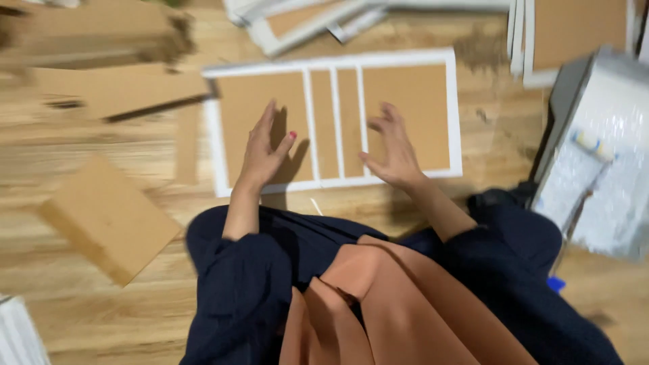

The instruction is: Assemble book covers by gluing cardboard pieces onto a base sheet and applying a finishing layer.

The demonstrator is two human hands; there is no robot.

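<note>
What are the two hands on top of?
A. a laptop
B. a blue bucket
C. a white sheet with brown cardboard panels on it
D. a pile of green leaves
C: the left hand and the right hand are both over the white sheet with four brown panels, which lies flat on the wooden floor; whether they press on it cannot be told.

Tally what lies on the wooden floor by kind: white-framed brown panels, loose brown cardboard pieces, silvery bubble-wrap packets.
White-framed brown panel under both hands: 1
White-framed panels stacked along the top edge: count unclear, blurred
Loose brown cardboard pieces: 3 clear
Silvery bubble-wrap packet: 1
Total clearly countable: 5
</note>
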